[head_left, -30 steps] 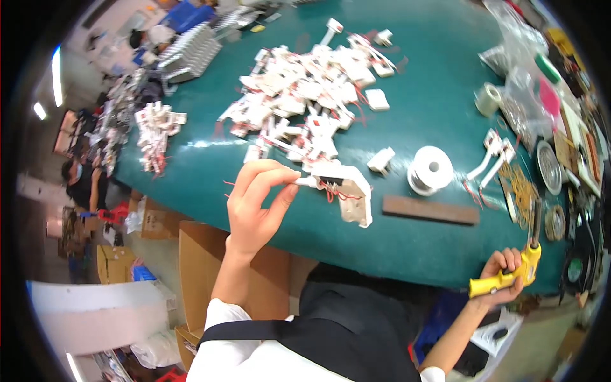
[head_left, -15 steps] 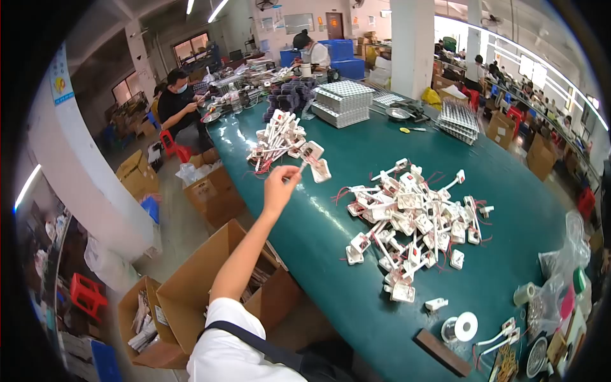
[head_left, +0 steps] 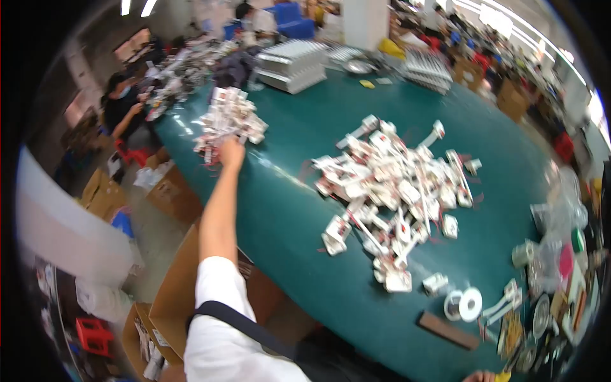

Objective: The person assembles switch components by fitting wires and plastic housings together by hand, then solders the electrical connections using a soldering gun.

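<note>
My left hand [head_left: 231,153] is stretched out to the near side of the smaller pile of white parts with red wires [head_left: 230,118]. Its fingertips are blurred against the parts, and whether they hold one cannot be made out. At the bottom edge, only the top of my right hand [head_left: 478,377] shows, closed at the yellow soldering tool [head_left: 502,377], most of which is cut off by the frame. A larger pile of similar white parts [head_left: 398,184] lies on the green table [head_left: 286,223], right of my left arm.
A solder spool [head_left: 470,304] and a brown bar [head_left: 448,330] lie near the front edge. Plastic bags [head_left: 557,216] are at the right. Stacked trays [head_left: 291,67] stand at the back. A co-worker [head_left: 124,108] sits at the far left; an open carton [head_left: 172,293] stands below the table.
My left hand has moved from above the near edge out to the smaller pile; the white part it held no longer shows distinctly. The view has swung left, leaving my right hand at the bottom edge.
</note>
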Demonstrator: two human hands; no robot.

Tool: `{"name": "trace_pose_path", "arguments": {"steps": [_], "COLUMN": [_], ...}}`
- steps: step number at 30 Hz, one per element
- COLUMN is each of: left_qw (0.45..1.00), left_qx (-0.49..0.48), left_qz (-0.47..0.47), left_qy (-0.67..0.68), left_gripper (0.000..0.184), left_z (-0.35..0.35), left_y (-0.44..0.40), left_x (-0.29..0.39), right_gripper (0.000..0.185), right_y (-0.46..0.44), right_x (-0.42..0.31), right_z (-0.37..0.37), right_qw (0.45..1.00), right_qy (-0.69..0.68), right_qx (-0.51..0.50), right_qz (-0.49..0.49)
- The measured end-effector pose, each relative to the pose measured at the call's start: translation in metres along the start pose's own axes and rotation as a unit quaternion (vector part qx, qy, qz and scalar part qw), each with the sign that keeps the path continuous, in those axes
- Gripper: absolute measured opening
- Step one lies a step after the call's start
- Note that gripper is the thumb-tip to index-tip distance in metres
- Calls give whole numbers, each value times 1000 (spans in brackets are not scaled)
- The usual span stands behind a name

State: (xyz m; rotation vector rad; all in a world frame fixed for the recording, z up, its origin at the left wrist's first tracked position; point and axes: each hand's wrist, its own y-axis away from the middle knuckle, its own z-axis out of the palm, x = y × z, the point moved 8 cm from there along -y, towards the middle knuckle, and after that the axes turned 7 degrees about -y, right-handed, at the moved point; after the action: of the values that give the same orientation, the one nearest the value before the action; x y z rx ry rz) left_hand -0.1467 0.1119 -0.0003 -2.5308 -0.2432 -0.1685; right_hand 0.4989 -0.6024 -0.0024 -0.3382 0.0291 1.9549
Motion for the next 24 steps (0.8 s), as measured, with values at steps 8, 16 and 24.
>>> {"name": "trace_pose_path", "arguments": {"steps": [8, 16, 24], "left_qw": [848, 631, 661], "left_qx": [-81, 111, 74], "left_qz": [364, 742, 718], "left_qy": [378, 197, 206], "left_gripper": [16, 15, 13], "left_z": [-197, -210, -202], "left_y": [108, 304, 263], "left_x": [261, 443, 450], "right_gripper": [34, 29, 33], "right_y": [1, 7, 7], "right_x": [-6, -8, -15], "right_z": [-6, -3, -1], "right_qw": [1000, 1000, 996], "right_qy": [-13, -24, -77], "right_qx": [-3, -4, -33], "right_qz": [22, 18, 13]}}
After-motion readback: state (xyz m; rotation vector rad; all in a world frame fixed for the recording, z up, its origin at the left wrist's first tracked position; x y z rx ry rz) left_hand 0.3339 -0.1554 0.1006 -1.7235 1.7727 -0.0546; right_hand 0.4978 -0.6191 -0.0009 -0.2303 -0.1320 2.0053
